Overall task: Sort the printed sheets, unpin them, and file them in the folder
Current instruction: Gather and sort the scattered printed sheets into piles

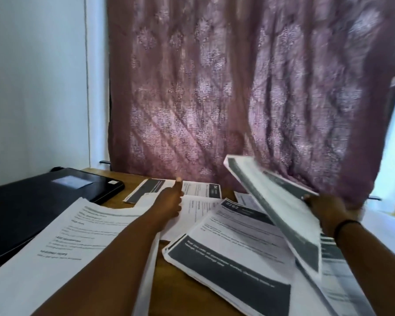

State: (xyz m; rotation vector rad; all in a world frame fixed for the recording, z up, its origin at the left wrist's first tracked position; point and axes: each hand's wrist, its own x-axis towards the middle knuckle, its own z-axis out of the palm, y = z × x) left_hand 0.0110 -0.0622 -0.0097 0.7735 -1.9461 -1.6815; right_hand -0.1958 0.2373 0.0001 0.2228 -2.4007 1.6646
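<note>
R hand (326, 210) grips lifted sheets (281, 201); L hand (169, 201) on papers (192, 208).

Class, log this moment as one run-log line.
right hand: grips lifted sheaf | left hand: on sheets | folder: closed, left

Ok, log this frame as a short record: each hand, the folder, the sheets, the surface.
left hand: reaching across loose sheets, thumb out; grip unclear
right hand: holds a stack lifted and tilted, blurred
folder: black, closed, lying flat at far left
sheets: spread overlapping over the table, printed side up
filed: none seen in the folder
backdrop: mauve curtain
</note>
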